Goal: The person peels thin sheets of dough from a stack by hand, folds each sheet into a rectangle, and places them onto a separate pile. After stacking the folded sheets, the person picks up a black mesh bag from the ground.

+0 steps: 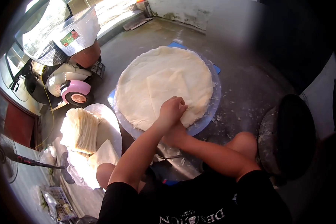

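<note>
Dough [164, 84] lay in a broad round on the tray [217, 89]. Over its near part, the left hand [171, 110] had curled fingers (gripping or not, I couldn't tell); the right hand [176, 135], partly behind it, was too hidden to read.

Dough sheet [160, 63] on a tray [217, 89], stacked sheets [80, 130] on a plate [110, 121] to its left, basket [84, 28] behind them

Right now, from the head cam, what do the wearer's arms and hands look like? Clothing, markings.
Left hand and right hand: ungloved, the right partly hidden behind the left. Forearms bare, no watch or band visible. Short black sleeves on a black T-shirt with pale lettering across the front.
</note>
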### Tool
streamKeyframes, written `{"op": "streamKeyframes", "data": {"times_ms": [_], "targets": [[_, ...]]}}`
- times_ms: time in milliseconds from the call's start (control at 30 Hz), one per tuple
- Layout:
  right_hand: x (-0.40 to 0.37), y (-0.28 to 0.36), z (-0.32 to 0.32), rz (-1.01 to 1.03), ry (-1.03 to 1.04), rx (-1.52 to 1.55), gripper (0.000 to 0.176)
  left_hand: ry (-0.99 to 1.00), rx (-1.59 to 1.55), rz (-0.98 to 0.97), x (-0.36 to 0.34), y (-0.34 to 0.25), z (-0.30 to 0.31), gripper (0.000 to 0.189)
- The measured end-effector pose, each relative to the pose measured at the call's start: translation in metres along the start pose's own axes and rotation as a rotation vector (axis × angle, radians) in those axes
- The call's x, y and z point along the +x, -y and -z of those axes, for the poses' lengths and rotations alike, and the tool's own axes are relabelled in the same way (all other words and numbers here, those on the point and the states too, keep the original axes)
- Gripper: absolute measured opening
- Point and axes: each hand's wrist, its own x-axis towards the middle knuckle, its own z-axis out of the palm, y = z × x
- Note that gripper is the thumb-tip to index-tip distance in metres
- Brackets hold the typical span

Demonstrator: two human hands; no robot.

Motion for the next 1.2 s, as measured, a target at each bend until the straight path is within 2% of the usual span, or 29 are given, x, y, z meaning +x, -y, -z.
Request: {"op": "streamKeyframes", "data": {"times_ms": [67, 100, 133, 167, 200, 233, 267, 300, 333, 400, 467, 500, 600, 633, 667, 700, 733, 767, 800, 867, 900, 967, 1133, 1200], "targets": [[0.002, 0.001, 0.01, 0.006, 0.011, -0.057, 0.039, 0.076, -0.03, 0.087, 0.003, 0.008, -0.004, 0.018], [0.003, 0.0, 0.009, -0.005, 0.034, -0.089, 0.037, 0.012, -0.197, 0.158, 0.003, 0.008, 0.001, 0.018], [0.005, 0.005, 0.017, -0.016, 0.061, -0.118, 0.035, -0.003, -0.226, 0.175, 0.007, 0.018, 0.006, 0.019], [0.005, 0.01, 0.027, -0.032, 0.007, -0.057, 0.024, -0.047, -0.115, 0.139, 0.007, 0.027, 0.012, 0.024], [0.011, 0.012, 0.037, -0.037, 0.007, -0.055, 0.024, -0.097, -0.004, 0.102, 0.008, 0.035, 0.019, 0.028], [0.019, 0.009, 0.048, -0.018, 0.046, -0.107, 0.017, -0.097, -0.005, 0.103, 0.01, 0.047, 0.021, 0.028], [0.027, 0.003, 0.055, 0.005, 0.089, -0.159, 0.011, -0.097, 0.141, 0.011, 0.013, 0.062, 0.021, 0.038], [0.033, -0.009, 0.061, 0.078, -0.058, -0.212, 0.006, -0.096, 0.286, -0.08, 0.015, 0.073, 0.018, 0.048], [0.041, -0.023, 0.065, 0.027, -0.082, -0.27, 0.006, -0.099, 0.284, -0.074, 0.018, 0.077, 0.017, 0.048], [0.047, -0.052, 0.067, -0.024, -0.106, -0.33, 0.006, 0.023, 0.396, 0.055, 0.025, 0.083, 0.013, 0.068], [0.046, -0.076, 0.068, -0.249, 0.058, -0.4, 0.007, 0.017, 0.396, 0.113, 0.023, 0.097, -0.001, 0.07], [0.046, -0.078, 0.069, -0.251, 0.058, -0.404, 0.007, 0.011, 0.399, 0.171, 0.023, 0.099, -0.005, 0.072], [0.049, -0.079, 0.074, -0.26, 0.1, -0.361, 0.012, -0.009, 0.436, 0.15, 0.022, 0.105, -0.006, 0.071], [0.054, -0.079, 0.078, -0.342, 0.134, -0.324, 0.014, -0.014, 0.434, 0.158, 0.024, 0.106, -0.002, 0.071], [0.058, -0.078, 0.081, -0.422, 0.168, -0.288, 0.016, -0.002, 0.307, 0.165, 0.028, 0.108, 0.005, 0.069], [0.059, -0.078, 0.083, -0.412, 0.173, -0.29, 0.016, 0.007, 0.179, 0.17, 0.03, 0.105, 0.013, 0.067], [0.061, -0.079, 0.086, -0.45, 0.023, -0.357, 0.014, -0.003, 0.178, 0.177, 0.027, 0.101, 0.022, 0.067], [0.063, -0.079, 0.088, -0.487, -0.127, -0.421, 0.013, -0.106, 0.105, 0.188, 0.021, 0.098, 0.03, 0.064], [0.066, -0.079, 0.09, -0.476, -0.12, -0.423, 0.013, -0.207, 0.031, 0.201, 0.014, 0.096, 0.035, 0.061], [0.076, -0.08, 0.093, -0.675, 0.057, -0.384, 0.02, -0.252, -0.038, 0.212, -0.007, 0.095, 0.045, 0.055], [0.08, -0.082, 0.094, -0.664, 0.064, -0.383, 0.02, -0.205, -0.134, 0.245, -0.024, 0.087, 0.056, 0.054], [0.087, -0.087, 0.094, -0.74, 0.262, -0.354, 0.04, -0.159, -0.273, 0.307, -0.057, 0.078, 0.071, 0.054], [0.093, -0.099, 0.084, -0.695, 0.327, -0.332, 0.037, -0.125, -0.482, 0.489, -0.115, 0.039, 0.109, 0.056], [0.084, -0.112, 0.069, -0.705, 0.038, 0.018, 0.043, -0.038, -0.749, 0.544, -0.131, 0.025, 0.118, 0.052]]}}
